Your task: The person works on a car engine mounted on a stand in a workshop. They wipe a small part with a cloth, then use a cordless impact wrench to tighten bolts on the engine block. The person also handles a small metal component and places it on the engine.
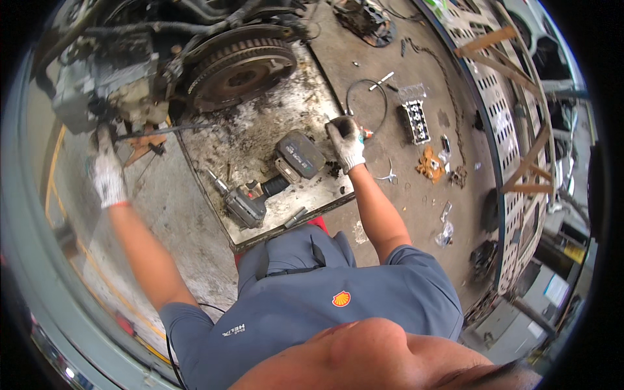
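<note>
My left hand (107, 170), in a white glove with a darkened palm, reaches up against the underside of a grey engine part (97, 97). Its fingers are blurred and partly hidden against dark parts there. Beside them a long thin dark bar (166, 131) runs rightward to the metal-topped table. At the table's right edge is my right hand (346, 140), gloved and blackened, with its fingers curled. Something orange-red (367, 133) shows just past it; whether the hand grips this is unclear. Between my hands a cordless impact wrench (263, 188) lies on the stained table top (214, 153).
A ribbed wheel-like disc (242, 75) overhangs the table's far side. A loose socket (296, 217) lies at the near edge. On the floor rightward are a cylinder head (416, 122), a black cable (385, 107) and a brown rag (430, 164). A perforated metal ramp (497, 110) stands farther right.
</note>
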Action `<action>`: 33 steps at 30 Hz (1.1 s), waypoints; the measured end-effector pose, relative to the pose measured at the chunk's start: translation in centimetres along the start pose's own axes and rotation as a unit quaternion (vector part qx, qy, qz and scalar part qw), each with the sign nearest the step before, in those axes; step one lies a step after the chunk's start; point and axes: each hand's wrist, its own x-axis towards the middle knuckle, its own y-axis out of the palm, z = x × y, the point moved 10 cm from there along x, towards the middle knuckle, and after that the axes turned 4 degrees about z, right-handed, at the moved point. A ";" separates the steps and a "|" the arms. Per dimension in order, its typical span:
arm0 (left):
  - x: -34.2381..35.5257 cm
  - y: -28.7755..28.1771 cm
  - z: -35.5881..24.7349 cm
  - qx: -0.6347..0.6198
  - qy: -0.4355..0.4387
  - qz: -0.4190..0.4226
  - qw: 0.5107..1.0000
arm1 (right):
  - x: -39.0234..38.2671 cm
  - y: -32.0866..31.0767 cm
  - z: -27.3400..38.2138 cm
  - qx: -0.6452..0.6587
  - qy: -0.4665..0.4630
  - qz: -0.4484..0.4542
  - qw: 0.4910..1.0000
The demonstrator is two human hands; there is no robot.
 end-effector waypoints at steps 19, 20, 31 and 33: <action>4.0 2.4 0.8 0.429 0.189 -0.202 0.860 | -13.0 -11.7 -7.5 -0.171 0.191 -0.336 0.906; 3.2 2.1 -0.4 0.371 0.182 -0.203 0.888 | -13.0 -11.9 -7.7 -0.169 0.200 -0.324 0.909; 3.3 -1.4 1.2 0.093 -0.032 -0.272 0.957 | -12.6 -12.3 -8.2 -0.114 0.202 -0.285 0.930; 0.6 -1.4 -3.0 0.020 -0.030 -0.243 0.969 | -12.3 -12.5 -8.5 -0.112 0.200 -0.279 0.933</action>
